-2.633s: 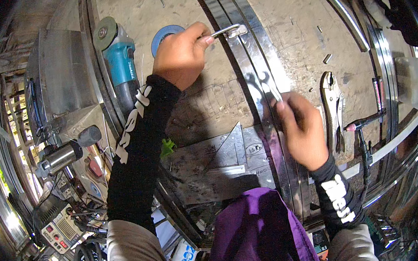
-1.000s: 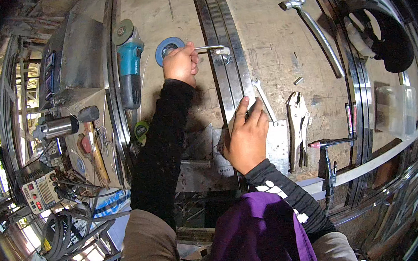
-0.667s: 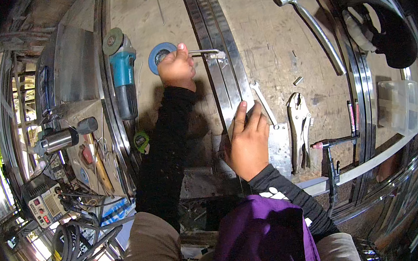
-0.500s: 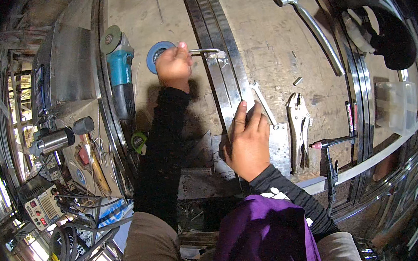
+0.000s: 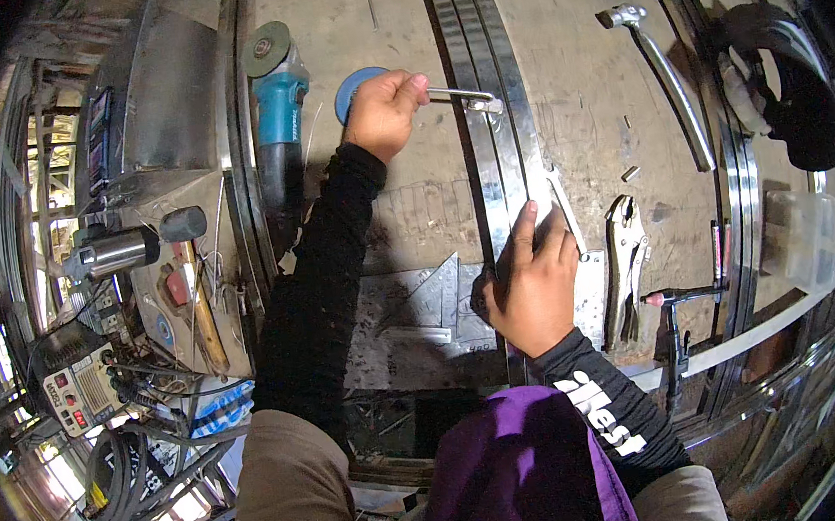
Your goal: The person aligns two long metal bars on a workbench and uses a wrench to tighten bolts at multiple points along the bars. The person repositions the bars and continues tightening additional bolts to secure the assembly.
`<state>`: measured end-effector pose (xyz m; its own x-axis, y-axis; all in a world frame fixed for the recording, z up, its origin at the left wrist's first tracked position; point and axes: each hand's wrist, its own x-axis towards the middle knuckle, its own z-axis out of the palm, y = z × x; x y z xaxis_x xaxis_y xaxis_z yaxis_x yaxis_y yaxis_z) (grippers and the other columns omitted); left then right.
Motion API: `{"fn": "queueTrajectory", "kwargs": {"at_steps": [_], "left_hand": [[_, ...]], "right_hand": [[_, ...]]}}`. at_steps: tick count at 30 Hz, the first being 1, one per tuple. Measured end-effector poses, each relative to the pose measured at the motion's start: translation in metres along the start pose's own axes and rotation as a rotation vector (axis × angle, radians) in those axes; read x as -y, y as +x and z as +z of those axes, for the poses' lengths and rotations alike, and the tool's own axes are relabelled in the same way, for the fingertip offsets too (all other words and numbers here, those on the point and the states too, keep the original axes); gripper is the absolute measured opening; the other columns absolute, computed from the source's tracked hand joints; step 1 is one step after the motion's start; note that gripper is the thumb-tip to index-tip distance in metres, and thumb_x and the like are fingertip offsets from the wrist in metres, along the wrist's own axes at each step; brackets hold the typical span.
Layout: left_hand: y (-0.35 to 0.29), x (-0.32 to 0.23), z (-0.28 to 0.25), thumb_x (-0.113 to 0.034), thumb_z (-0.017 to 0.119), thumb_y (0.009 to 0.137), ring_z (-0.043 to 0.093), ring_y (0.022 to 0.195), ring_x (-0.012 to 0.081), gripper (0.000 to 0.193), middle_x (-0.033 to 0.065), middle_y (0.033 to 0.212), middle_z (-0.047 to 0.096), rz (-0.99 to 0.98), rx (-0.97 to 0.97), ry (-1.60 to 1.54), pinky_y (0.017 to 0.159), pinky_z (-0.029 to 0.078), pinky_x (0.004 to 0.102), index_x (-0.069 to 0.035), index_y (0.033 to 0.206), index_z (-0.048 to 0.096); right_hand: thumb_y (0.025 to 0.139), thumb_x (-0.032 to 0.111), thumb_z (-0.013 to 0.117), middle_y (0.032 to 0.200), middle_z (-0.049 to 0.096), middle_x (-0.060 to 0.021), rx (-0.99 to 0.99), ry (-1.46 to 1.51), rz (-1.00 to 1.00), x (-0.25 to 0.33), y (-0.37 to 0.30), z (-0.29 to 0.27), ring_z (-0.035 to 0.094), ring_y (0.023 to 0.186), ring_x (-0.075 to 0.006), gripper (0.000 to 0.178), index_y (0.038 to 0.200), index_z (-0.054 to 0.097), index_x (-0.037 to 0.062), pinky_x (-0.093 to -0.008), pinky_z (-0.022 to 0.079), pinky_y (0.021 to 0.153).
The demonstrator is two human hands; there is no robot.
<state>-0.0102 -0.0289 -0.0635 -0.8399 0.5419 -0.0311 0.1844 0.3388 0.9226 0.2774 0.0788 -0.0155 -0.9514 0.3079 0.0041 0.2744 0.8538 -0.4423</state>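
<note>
My left hand [image 5: 387, 115] is closed around one end of a thin bent metal rod [image 5: 450, 93]. The rod's far end meets a small metal piece [image 5: 488, 107] on top of long, shiny metal bars [image 5: 471, 24]. Lower on the same bars is my right hand [image 5: 538, 294], thumb at their left side and fingers over their right side. A blue disc [image 5: 348, 94] lies partly hidden behind my left hand. Close by the right fingers are a wrench [image 5: 568, 216] and silver locking pliers [image 5: 626, 271]. Flat metal plates [image 5: 412, 306] lie between my forearms.
A teal angle grinder [image 5: 281, 113] lies left of my left hand. To the right are a hammer [image 5: 664, 86], a welding torch [image 5: 673, 321], a dark helmet [image 5: 791, 84] and a clear plastic box [image 5: 799, 236]. A welding machine [image 5: 78, 389] and coiled cables [image 5: 123, 485] stand lower left.
The view has shifted, so the bench and tools appear farther right. My left hand keeps hold of the rod, and my right hand stays on the metal bars.
</note>
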Motion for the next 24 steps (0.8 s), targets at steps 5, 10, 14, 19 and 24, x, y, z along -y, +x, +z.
{"fn": "queueTrajectory", "kwargs": {"at_steps": [5,10,14,19,24], "left_hand": [[0.001,-0.005,0.010,-0.029,0.062,0.106,0.048,0.067,0.0091,0.038,-0.0017,0.070,0.056,0.073,-0.087,0.028,0.063,0.041,0.0286,-0.002,0.080,0.067],[0.010,0.002,0.001,-0.027,0.064,0.104,0.054,0.065,0.0142,0.033,0.0067,0.069,0.064,-0.017,-0.054,0.016,0.065,0.045,0.0346,0.001,0.087,0.071],[0.003,-0.026,0.000,-0.030,0.063,0.104,0.062,0.067,0.0272,0.031,0.0146,0.074,0.068,0.017,0.014,0.319,0.070,0.050,0.0406,-0.002,0.095,0.073],[0.004,-0.032,-0.013,-0.043,0.060,0.104,0.071,0.089,0.0400,0.042,0.0217,0.092,0.074,0.189,0.047,0.433,0.080,0.055,0.0484,-0.003,0.101,0.074],[-0.002,-0.057,0.005,-0.061,0.052,0.104,0.073,0.093,0.0398,0.073,0.0291,0.088,0.073,-0.661,-0.101,0.140,0.081,0.056,0.0456,0.005,0.081,0.073]], "right_hand": [[0.073,0.019,0.077,0.146,0.035,-0.0439,-0.013,-0.001,0.000,-0.002,-0.001,0.000,0.046,0.120,-0.0533,0.102,0.155,0.027,-0.0153,-0.0581,0.038,0.107],[0.074,0.020,0.076,0.144,0.036,-0.0432,-0.014,0.013,-0.013,0.001,-0.001,0.000,0.046,0.120,-0.0538,0.100,0.155,0.028,-0.0143,-0.0577,0.038,0.107],[0.075,0.022,0.076,0.144,0.037,-0.0426,-0.052,0.016,0.004,-0.004,-0.002,0.007,0.045,0.122,-0.0541,0.100,0.157,0.028,-0.0122,-0.0587,0.037,0.108],[0.077,0.026,0.075,0.144,0.038,-0.0417,-0.061,0.043,0.008,-0.004,-0.004,0.007,0.044,0.123,-0.0533,0.100,0.158,0.029,-0.0091,-0.0597,0.035,0.109],[0.077,0.027,0.075,0.146,0.037,-0.0404,-0.090,0.045,0.012,-0.006,-0.004,0.007,0.045,0.121,-0.0524,0.098,0.157,0.032,-0.0088,-0.0595,0.036,0.109]]}}
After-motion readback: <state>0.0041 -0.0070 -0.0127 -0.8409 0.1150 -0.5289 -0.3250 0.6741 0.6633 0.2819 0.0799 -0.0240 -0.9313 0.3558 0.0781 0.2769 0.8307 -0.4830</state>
